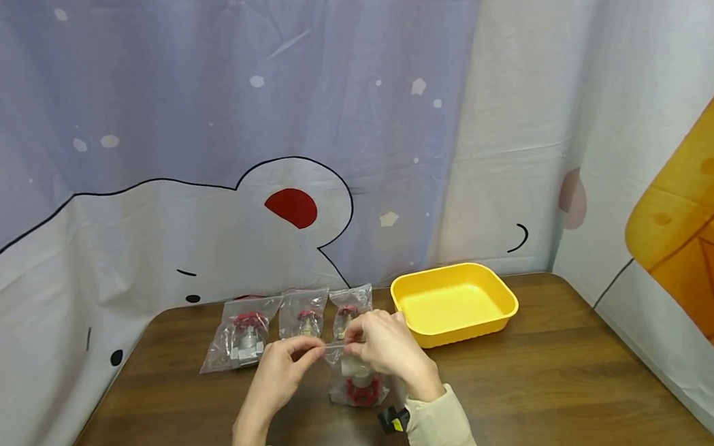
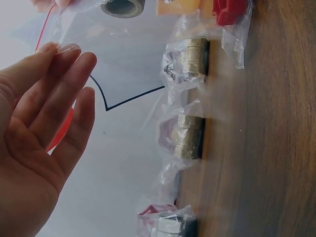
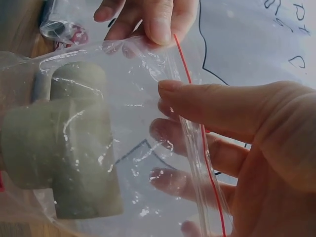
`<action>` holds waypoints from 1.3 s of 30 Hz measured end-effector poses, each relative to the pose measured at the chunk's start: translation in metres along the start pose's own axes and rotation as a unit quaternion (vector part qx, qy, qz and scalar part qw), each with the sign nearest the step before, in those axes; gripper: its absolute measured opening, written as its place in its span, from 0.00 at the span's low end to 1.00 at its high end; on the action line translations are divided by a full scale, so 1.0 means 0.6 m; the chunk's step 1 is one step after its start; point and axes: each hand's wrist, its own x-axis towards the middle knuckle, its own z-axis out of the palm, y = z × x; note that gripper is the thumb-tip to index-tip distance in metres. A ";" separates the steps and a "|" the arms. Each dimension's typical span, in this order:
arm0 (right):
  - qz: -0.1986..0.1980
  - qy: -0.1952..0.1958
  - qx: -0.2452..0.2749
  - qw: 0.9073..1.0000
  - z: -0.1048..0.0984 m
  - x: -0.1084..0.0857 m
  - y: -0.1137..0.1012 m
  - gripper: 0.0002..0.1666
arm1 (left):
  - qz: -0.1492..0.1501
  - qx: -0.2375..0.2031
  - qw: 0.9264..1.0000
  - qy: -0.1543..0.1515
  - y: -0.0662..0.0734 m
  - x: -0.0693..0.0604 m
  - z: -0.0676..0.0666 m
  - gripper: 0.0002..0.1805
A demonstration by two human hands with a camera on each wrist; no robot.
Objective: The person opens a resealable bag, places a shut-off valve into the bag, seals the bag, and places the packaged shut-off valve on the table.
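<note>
A clear zip bag with a red line along its mouth hangs between my two hands above the table. Inside it is a pale grey-green T-shaped plastic valve, its red handwheel lowest in the head view. My left hand pinches one end of the bag's mouth between thumb and forefinger. With thumb and fingers on either side of the film, my right hand grips the same edge farther along. Whether the seal is closed cannot be made out.
Behind my hands lie three more bagged valves: a silvery one at left and two brass ones beside it, all with red handwheels. A yellow plastic basin stands right of them on the wooden table. A printed curtain hangs behind.
</note>
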 end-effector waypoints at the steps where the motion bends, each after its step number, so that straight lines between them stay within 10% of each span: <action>1: 0.003 -0.003 -0.001 1.000 -0.001 0.000 0.000 0.08 | -0.002 0.000 1.000 0.000 0.000 0.000 0.000 0.04; 39: 0.014 -0.021 0.036 0.999 -0.014 -0.007 0.022 0.12 | -0.002 0.000 1.000 -0.003 -0.004 0.001 0.001 0.04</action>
